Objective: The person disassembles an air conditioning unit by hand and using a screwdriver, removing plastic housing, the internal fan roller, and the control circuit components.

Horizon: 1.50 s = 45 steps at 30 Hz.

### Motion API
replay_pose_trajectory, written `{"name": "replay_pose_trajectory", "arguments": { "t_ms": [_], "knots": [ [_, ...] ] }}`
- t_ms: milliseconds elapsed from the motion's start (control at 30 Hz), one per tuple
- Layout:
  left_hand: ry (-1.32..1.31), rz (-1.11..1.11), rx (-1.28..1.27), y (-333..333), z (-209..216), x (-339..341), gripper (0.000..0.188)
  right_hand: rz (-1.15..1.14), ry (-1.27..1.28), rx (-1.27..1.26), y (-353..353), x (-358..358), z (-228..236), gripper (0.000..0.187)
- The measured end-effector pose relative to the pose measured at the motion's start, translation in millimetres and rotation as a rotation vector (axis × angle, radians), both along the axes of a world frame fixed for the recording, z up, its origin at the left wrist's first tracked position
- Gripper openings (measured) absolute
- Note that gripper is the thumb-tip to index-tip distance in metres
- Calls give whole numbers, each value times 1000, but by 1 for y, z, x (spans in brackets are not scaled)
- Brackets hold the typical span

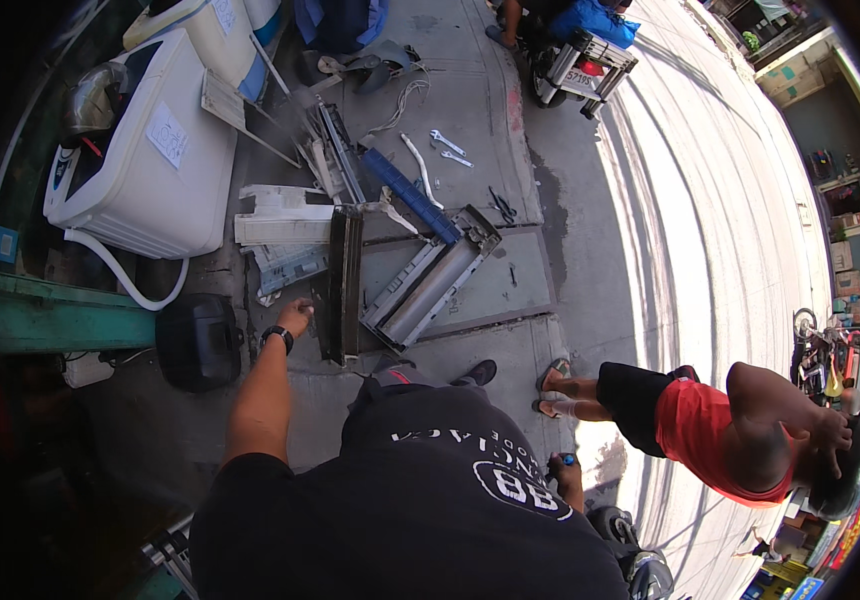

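My left hand (296,317), a watch on its wrist, reaches out with fingers curled. Whatever it may hold is too small to make out. Beside it stands a long dark metal panel (344,290), with pale plastic panels (288,228) just beyond. My right hand (567,480) is low at my right side, closed around a small dark thing with a blue end (568,459). Ahead of my feet lies a long trough-like metal and plastic casing (432,285). A blue ribbed cylindrical fan (408,194) rests with one end on the casing.
Two wrenches (448,147), pliers (501,206) and a white hose (420,170) lie on the pavement. White washing machine (155,150) and black box (198,343) stand left. A person in red (720,430) stands right, by the road; a motorcycle (570,75) is farther off.
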<state>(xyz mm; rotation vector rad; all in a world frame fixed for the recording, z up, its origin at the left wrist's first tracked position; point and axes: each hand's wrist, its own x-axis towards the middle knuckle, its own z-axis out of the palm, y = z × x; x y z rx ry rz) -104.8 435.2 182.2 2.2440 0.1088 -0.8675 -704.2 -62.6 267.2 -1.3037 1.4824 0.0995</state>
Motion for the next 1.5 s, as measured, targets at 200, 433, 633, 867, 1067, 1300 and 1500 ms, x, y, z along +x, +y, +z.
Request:
{"name": "replay_pose_trajectory", "arguments": {
  "t_ms": [200, 433, 633, 867, 1067, 1300, 1500],
  "knots": [
    [-50, 404, -58, -83, -46, -8, 33, 187, 52, -77, -149, 18, -40, 28],
    [173, 55, -4, -216, -109, -144, 36, 497, 53, -274, -296, 95, -57, 28],
    [196, 26, 14, -276, -69, -129, 36, 722, 37, -111, -385, 227, -65, 28],
    [-31, 543, 57, -268, -136, -52, 38, 832, -119, -212, -487, 356, -81, 25],
    [59, 607, 52, -363, -164, -48, 35, 699, -232, -322, -572, 421, -81, 19],
    [58, 771, -116, -429, -105, -45, 33, 415, -174, -23, -616, 558, -81, 28],
    [136, 1599, -251, -445, -106, -106, 32, 577, -142, 180, -630, 723, -129, 37]
  ]
}}
